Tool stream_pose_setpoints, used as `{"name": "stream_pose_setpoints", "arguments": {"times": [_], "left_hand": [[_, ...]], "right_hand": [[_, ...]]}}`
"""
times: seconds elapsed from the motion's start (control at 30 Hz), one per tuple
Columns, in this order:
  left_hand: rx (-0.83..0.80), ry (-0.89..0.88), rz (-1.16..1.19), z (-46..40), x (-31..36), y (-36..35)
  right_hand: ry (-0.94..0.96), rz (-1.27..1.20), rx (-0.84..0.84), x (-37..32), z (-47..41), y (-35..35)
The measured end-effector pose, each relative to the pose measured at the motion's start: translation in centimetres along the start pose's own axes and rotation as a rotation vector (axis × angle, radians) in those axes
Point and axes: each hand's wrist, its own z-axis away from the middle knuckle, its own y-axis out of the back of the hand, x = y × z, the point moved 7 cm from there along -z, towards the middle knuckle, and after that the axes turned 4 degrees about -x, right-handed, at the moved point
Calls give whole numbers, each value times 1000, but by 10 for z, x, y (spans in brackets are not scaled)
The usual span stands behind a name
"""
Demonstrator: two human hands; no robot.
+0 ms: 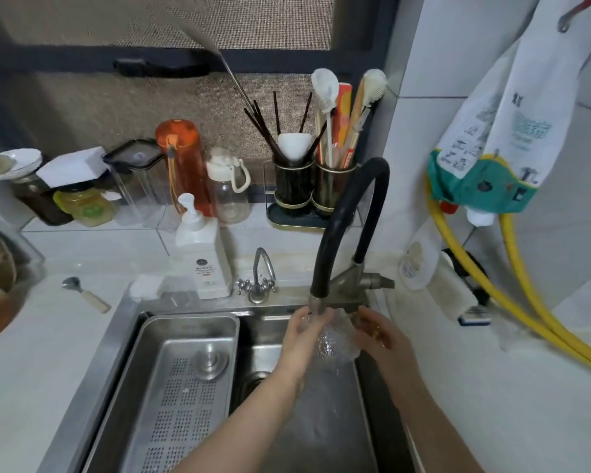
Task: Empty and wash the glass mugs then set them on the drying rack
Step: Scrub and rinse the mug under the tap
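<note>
Two bare forearms reached up from the bottom edge over a steel sink (144, 322). Between the hands, a clear glass mug (338, 343) was held beneath the nozzle of a black hose faucet (352, 213), with water running over it. One hand, the left hand (304, 332), curled around the mug's left side; the right hand (379, 331) grasped its right side. A perforated steel drain tray (188, 367) sat in the sink's left half. Behind the sink stood a white pump bottle (202, 257), and utensil holders (314, 186) stood on the back ledge.
</note>
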Motion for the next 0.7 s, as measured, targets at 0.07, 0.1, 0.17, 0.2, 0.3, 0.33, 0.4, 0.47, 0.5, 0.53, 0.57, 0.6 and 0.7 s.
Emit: {"name": "stream_pose_setpoints", "arguments": {"times": [0.07,0.1,0.17,0.2,0.3,0.33,0.4,0.47,0.5,0.53,0.57,0.6,0.7], "left_hand": [[24,110,90,1,-7,1],[5,174,131,0,-10,0],[-63,299,221,-1,-16,-4],[-90,353,272,-1,-18,-5],[-94,472,357,-2,-29,-2],[-90,503,381,-3,-33,0],[-85,557,438,-3,-42,1],[-71,604,483,-5,-51,1],[-61,624,504,-5,-55,1],[-57,644,531,-7,-61,0],[-54,657,562,-9,-67,-1],[-61,671,597,-12,-73,-2],[-78,696,728,-15,-85,-10]], "right_hand": [[15,-43,-5,-2,0,3],[5,-85,-7,-1,-1,5],[-31,-113,-4,2,-8,8],[-54,-93,4,4,-13,10],[-71,38,-13,7,-29,12],[-64,106,-33,7,-33,11],[-49,231,-73,7,-40,7],[-31,303,-73,8,-46,7],[-20,332,-71,10,-48,7],[-6,361,-80,12,-49,5],[15,389,-104,12,-49,2],[43,427,-131,13,-49,-1],[133,629,-143,21,-60,2]]}}
